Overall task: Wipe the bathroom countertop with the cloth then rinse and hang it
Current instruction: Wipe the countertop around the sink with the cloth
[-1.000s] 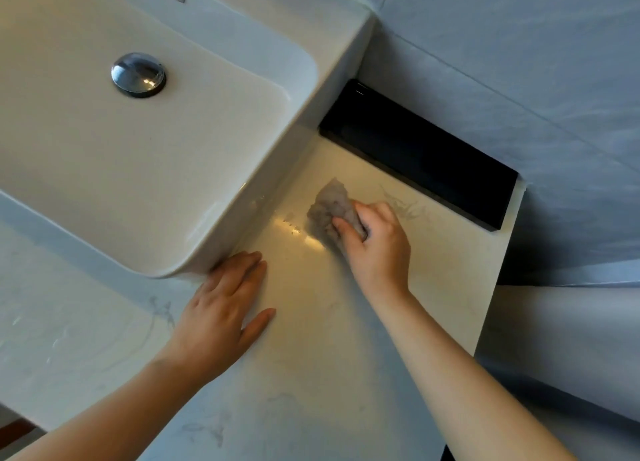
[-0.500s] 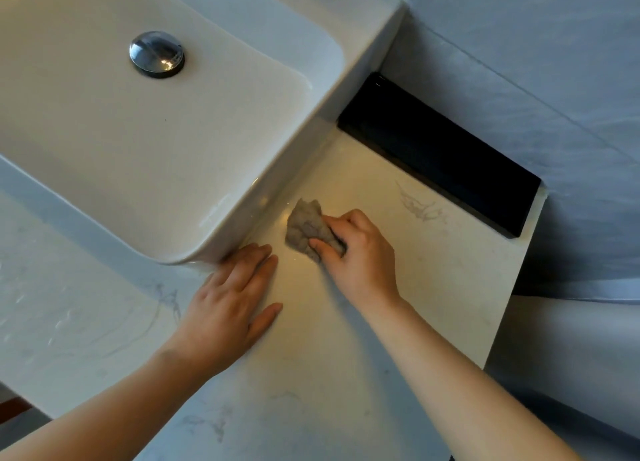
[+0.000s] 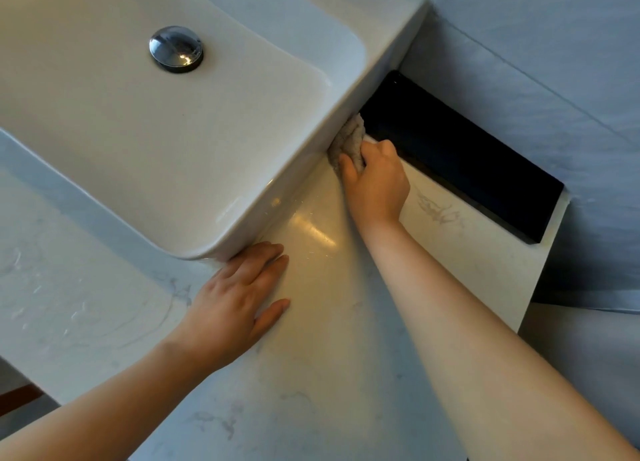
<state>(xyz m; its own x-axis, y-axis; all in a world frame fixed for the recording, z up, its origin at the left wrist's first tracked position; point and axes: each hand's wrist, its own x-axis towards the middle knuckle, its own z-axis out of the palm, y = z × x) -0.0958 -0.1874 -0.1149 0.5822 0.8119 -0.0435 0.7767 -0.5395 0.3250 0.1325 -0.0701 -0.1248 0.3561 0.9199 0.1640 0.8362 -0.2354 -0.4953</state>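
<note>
While my right hand (image 3: pixel 377 180) reaches out ahead of me, its fingers (image 3: pixel 348 171) are curled round a crumpled grey-beige terry cloth (image 3: pixel 348 138). The thumb lies on the near side and the other fingers wrap over the far side. The cloth is bunched into a wad. Its free end pokes out beyond the fingertips, against the side wall of the white rectangular ceramic basin (image 3: pixel 173 131). The wad sits at the back of the pale, marble-veined stone bench (image 3: pixel 311 374), in the corner where the basin's side meets a long black rectangular strip (image 3: pixel 460 155). That strip runs along the wall just beyond and to the right of the gripping fingers.

My left hand (image 3: pixel 239 297) holds nothing. It lies palm down on the bench with the fingers straight and close together and the thumb spread out to the side. Its fingertips are right at the rounded near corner of the basin, but I cannot tell whether they touch it.

Between the two hands the bench carries a bright, wet-looking sheen. A smudge of grey veining (image 3: pixel 438 212) marks the stone just to the right of the right wrist. A round chrome drain plug (image 3: pixel 176 48) sits in the basin floor, well apart from both hands, off to the left of the fingers on the cloth. Grey-blue wall tiles (image 3: pixel 554 62) rise beyond the black strip.
</note>
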